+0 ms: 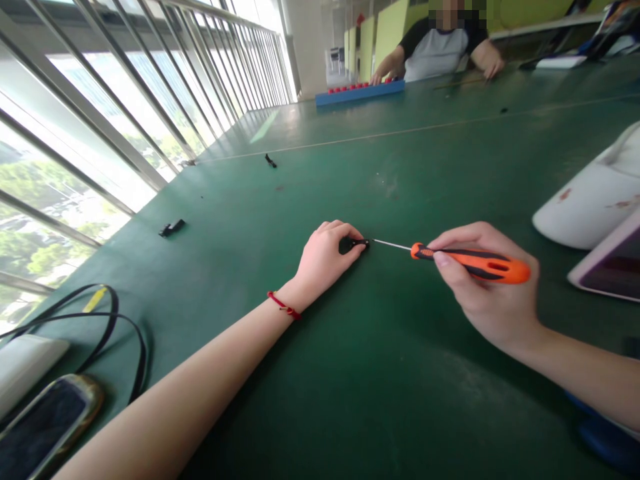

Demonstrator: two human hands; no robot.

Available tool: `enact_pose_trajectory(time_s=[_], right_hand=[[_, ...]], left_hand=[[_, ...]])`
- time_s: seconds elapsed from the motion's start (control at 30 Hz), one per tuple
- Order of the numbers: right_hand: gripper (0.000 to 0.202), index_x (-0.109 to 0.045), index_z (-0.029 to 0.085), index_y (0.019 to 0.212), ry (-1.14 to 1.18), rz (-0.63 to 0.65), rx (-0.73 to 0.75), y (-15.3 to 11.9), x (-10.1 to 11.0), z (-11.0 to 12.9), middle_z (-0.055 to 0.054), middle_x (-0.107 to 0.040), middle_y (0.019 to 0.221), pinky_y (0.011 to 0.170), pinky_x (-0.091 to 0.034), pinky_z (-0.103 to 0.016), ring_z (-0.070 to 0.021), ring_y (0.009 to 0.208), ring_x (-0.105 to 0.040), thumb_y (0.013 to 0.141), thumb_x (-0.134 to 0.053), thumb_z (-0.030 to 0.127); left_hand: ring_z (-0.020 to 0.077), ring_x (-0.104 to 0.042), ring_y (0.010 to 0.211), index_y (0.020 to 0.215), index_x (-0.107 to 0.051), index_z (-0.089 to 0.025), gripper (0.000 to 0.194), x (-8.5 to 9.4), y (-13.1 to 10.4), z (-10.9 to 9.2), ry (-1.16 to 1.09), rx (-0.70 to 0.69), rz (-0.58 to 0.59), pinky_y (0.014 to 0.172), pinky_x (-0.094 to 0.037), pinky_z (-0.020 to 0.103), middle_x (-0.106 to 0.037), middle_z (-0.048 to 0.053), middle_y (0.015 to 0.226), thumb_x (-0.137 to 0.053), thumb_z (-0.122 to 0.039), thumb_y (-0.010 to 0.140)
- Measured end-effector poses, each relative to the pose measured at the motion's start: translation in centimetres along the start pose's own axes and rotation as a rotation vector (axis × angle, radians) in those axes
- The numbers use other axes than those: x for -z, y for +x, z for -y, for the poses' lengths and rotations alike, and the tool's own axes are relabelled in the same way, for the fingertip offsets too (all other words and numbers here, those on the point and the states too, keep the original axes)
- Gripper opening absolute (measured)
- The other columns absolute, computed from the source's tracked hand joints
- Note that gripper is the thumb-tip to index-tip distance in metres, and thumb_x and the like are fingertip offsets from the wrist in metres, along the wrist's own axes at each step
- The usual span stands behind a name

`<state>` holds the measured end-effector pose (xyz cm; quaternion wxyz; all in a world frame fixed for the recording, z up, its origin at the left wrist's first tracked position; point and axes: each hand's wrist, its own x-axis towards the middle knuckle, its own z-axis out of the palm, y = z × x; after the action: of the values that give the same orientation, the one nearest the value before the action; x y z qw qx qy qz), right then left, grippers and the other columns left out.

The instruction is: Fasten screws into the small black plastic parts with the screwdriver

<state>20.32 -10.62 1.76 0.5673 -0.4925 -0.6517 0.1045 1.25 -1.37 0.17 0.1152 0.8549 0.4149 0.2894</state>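
Near the middle of the green table point(320, 193), my left hand point(327, 252) pinches a small black part point(359, 243) between thumb and fingers, with a red cord around the wrist. An orange and black screwdriver point(493, 265) is in my right hand point(493, 293), held along its handle. Its thin metal shaft points left, and the tip is close to the black part's right end; whether they touch I cannot tell.
Black pieces lie at left point(173, 228) and farther back point(271, 161). A phone point(43, 427), a white box point(30, 367) and black cable point(117, 313) are at lower left. A white container point(585, 200) stands right. Across the table, a person point(440, 53) touches a blue rack point(360, 93).
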Motion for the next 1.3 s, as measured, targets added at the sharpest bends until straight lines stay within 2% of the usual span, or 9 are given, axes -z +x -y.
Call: enact_pose_trajectory(time_s=[0.2,0.63,0.87,0.97,1.03,1.1,1.23,1.3], right_hand=[[0.007,-0.057,0.028,0.075,-0.007,0.039,0.035,-0.09,0.08,-0.02,0.001,-0.058,0.064,0.043,-0.044,-0.029,-0.0124,0.050,-0.052,0.079,-0.059,0.022],[0.007,-0.056,0.027,0.074,-0.026,0.033,0.038,0.06,0.04,-0.04,0.001,-0.058,0.063,0.042,-0.042,-0.029,-0.0121,0.049,-0.051,0.079,-0.059,0.022],[0.006,-0.057,0.026,0.075,-0.001,0.074,0.057,0.09,0.11,-0.03,0.002,-0.059,0.064,0.043,-0.042,-0.027,-0.0111,0.049,-0.052,0.078,-0.058,0.020],[0.007,-0.060,0.025,0.083,0.038,0.053,0.070,0.07,-0.04,-0.42,0.001,-0.059,0.070,0.051,-0.045,-0.028,-0.0124,0.058,-0.055,0.077,-0.058,0.021],[0.023,-0.058,0.025,0.097,0.095,0.006,0.061,0.09,-0.16,-0.65,0.000,-0.057,0.076,0.058,-0.047,-0.030,-0.0135,0.065,-0.056,0.075,-0.061,0.021],[0.034,-0.055,0.026,0.106,0.110,-0.010,0.054,0.11,-0.18,-0.64,0.001,-0.054,0.076,0.058,-0.046,-0.030,-0.0131,0.065,-0.054,0.073,-0.063,0.021],[0.011,-0.059,0.026,0.085,-0.031,0.073,0.024,0.07,-0.02,-0.08,0.002,-0.055,0.065,0.047,-0.040,-0.027,-0.0112,0.052,-0.050,0.075,-0.063,0.025],[0.008,-0.058,0.026,0.081,-0.054,0.051,0.052,0.08,-0.01,0.01,0.001,-0.057,0.067,0.049,-0.043,-0.028,-0.0124,0.055,-0.053,0.076,-0.062,0.022]], left_hand=[[0.0153,-0.059,0.079,0.083,-0.066,-0.018,0.009,0.00,-0.10,-0.25,-0.040,-0.034,0.004,0.071,-0.047,0.027,-0.066,0.002,0.086,-0.058,-0.021,0.080],[0.0136,-0.060,0.075,0.082,-0.068,-0.018,0.009,-0.20,-0.12,-0.02,-0.083,-0.033,-0.012,0.068,-0.049,0.025,-0.066,0.003,0.088,-0.061,-0.020,0.077],[0.0130,-0.060,0.074,0.082,-0.068,-0.017,0.009,-0.22,-0.15,-0.06,-0.086,-0.034,-0.009,0.066,-0.049,0.024,-0.065,0.003,0.088,-0.061,-0.020,0.078],[0.0125,-0.059,0.073,0.081,-0.068,-0.017,0.009,-0.26,-0.20,-0.14,-0.090,-0.046,-0.012,0.065,-0.049,0.023,-0.065,0.003,0.087,-0.061,-0.019,0.077],[0.0123,-0.059,0.073,0.080,-0.068,-0.017,0.008,-0.24,-0.21,-0.20,-0.085,-0.052,-0.015,0.065,-0.049,0.023,-0.064,0.003,0.087,-0.061,-0.019,0.077],[0.0123,-0.059,0.072,0.080,-0.068,-0.017,0.008,-0.20,-0.21,-0.26,-0.079,-0.053,-0.018,0.064,-0.049,0.023,-0.064,0.003,0.087,-0.061,-0.018,0.076],[0.0125,-0.059,0.073,0.080,-0.068,-0.017,0.009,-0.12,-0.17,-0.30,-0.079,-0.050,-0.004,0.065,-0.049,0.023,-0.064,0.003,0.087,-0.060,-0.019,0.076],[0.0125,-0.059,0.073,0.080,-0.068,-0.017,0.008,-0.12,-0.17,-0.28,-0.080,-0.051,-0.001,0.065,-0.049,0.023,-0.064,0.003,0.087,-0.060,-0.019,0.076]])
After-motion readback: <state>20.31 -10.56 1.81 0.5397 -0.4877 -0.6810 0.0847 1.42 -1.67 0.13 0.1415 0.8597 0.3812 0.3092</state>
